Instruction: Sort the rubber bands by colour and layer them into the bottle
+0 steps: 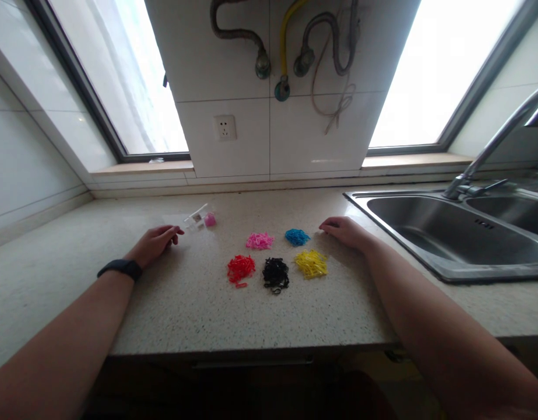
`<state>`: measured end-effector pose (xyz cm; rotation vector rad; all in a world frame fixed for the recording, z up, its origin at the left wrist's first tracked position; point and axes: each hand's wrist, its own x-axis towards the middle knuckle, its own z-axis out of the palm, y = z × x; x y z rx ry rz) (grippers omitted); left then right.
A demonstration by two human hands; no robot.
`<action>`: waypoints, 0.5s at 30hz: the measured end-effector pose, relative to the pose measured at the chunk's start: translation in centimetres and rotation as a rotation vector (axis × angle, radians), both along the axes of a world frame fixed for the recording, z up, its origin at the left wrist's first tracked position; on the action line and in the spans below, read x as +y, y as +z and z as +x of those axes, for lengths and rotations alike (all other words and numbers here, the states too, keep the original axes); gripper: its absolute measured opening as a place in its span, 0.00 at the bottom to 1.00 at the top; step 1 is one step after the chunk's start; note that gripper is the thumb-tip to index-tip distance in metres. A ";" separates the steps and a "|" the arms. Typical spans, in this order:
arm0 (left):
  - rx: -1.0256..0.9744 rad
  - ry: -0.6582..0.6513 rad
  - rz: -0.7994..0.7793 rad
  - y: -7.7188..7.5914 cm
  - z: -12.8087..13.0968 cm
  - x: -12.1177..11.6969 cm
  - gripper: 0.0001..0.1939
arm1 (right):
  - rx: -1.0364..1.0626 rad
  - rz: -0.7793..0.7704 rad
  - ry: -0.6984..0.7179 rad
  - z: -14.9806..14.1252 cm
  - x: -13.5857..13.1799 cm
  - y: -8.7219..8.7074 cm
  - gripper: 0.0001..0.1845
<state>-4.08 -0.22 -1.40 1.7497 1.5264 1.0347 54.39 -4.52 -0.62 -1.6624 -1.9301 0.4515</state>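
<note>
Five small heaps of tiny loops lie on the speckled countertop point(190, 303): pink point(259, 240), blue point(297, 237), red point(240, 269), black point(276, 273) and yellow point(311, 263). My left hand point(155, 244) rests on the counter left of them, fingers loosely curled and together, its fingertips close to a clear plastic holder point(196, 219) with a small pink piece point(210, 219) beside it. A black band is on that wrist. My right hand point(344, 230) lies palm down, fingers flat, just right of the blue heap. Neither hand holds anything.
A steel sink point(447, 239) with a tap point(491, 146) sits at the right. Behind the counter rise a tiled wall with a socket point(225, 127), hoses and pipes point(286, 52), and a window on each side. The counter's front edge runs below my forearms.
</note>
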 end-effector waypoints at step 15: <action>0.289 0.142 0.217 0.2 -1.0 1.3 0.24 | 0.030 0.001 0.010 0.5 0.6 -0.8 0.16</action>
